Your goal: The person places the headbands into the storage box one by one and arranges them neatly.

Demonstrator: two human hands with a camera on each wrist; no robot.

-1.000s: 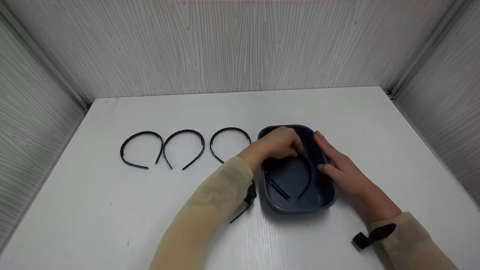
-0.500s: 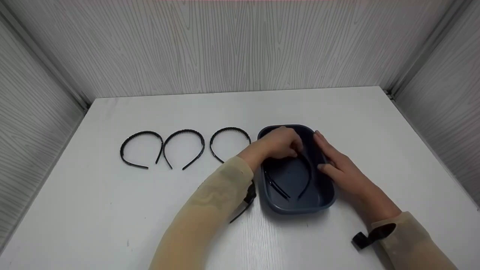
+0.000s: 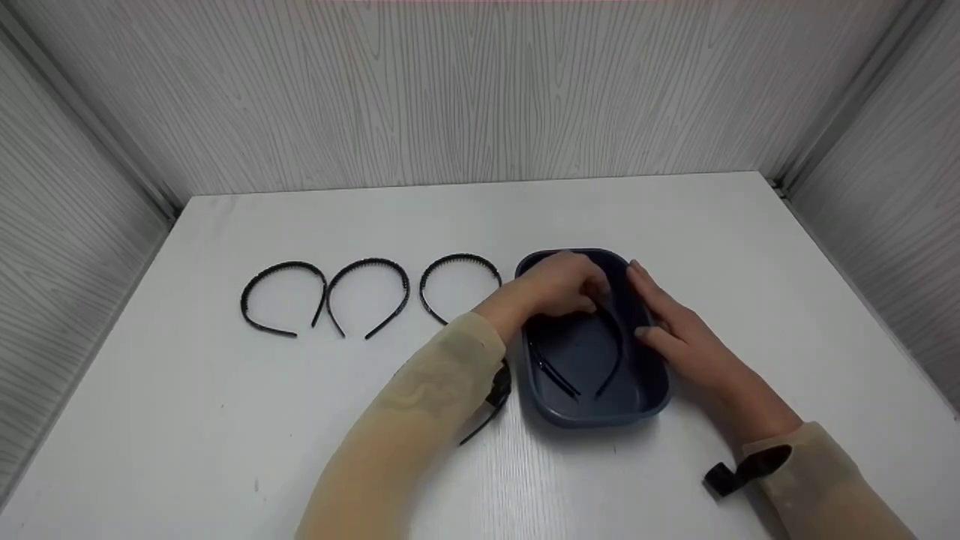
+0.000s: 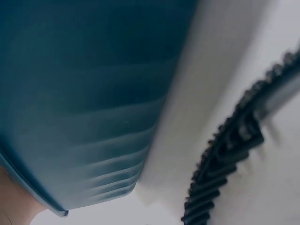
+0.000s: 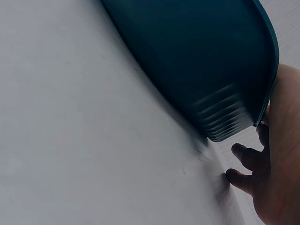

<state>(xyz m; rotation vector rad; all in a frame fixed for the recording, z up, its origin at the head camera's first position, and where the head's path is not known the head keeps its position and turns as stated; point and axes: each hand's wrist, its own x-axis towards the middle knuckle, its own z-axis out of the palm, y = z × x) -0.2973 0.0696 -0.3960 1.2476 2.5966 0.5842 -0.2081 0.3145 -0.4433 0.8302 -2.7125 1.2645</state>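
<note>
A dark blue plastic tub [image 3: 592, 418] stands right of the table's middle. My left hand [image 3: 561, 285] reaches over its left rim, fingers curled down onto a black headband [image 3: 619, 352] lying inside; the fingertips are partly hidden. Two thin dark headband legs [image 3: 553, 371] show at the tub's left inside wall, so more than one headband may lie there. On the right rim, my right hand [image 3: 679, 334] holds the tub, thumb and fingers at the edge. In the right wrist view, several fingers [image 5: 248, 159] hang bent outside the tub wall [image 5: 201, 61].
Three black toothed headbands lie in a row left of the tub: one far left [image 3: 259, 281], a middle one [image 3: 407, 289], and one [image 3: 457, 258] partly behind my left forearm. Another headband [image 3: 484, 427] shows below that forearm. Wood-grain panels [image 3: 465, 90] enclose the white table [image 3: 187, 420].
Almost nothing differs. My left fingers shift very slightly inside the tub; the tub, right hand and headbands on the table stay put.
</note>
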